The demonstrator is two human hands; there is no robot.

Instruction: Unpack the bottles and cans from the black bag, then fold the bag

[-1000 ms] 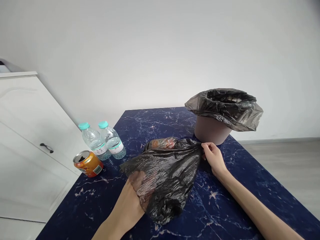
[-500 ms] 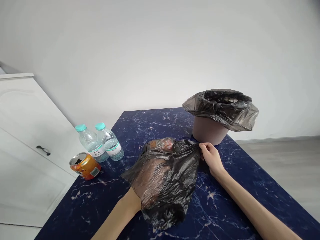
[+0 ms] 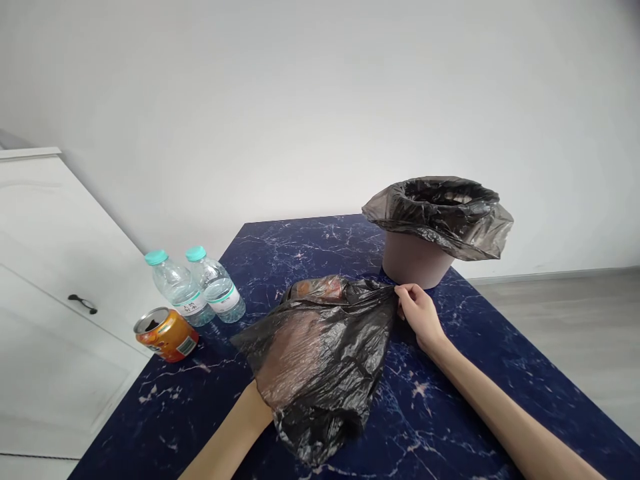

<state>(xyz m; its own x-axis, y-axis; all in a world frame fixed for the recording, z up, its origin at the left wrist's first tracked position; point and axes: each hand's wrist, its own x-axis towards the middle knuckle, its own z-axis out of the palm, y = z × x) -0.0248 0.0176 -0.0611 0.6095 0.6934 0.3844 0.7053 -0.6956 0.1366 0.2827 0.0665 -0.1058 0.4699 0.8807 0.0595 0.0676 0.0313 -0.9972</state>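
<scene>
Two water bottles [image 3: 195,285] beside an orange can [image 3: 167,333], a lined bin [image 3: 430,230], a white cabinet [image 3: 45,293].

Both forearms are bare, with no sleeves, watch or rings showing. The right hand [image 3: 419,315] shows slim fingers with short, unpainted nails, near the bin [image 3: 417,257].

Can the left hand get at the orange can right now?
Probably not as things stand: the left hand is inside the black bag, wrapped by the film. The orange can lies off to its left on the table, unobstructed, but the bag must come off first.
</scene>
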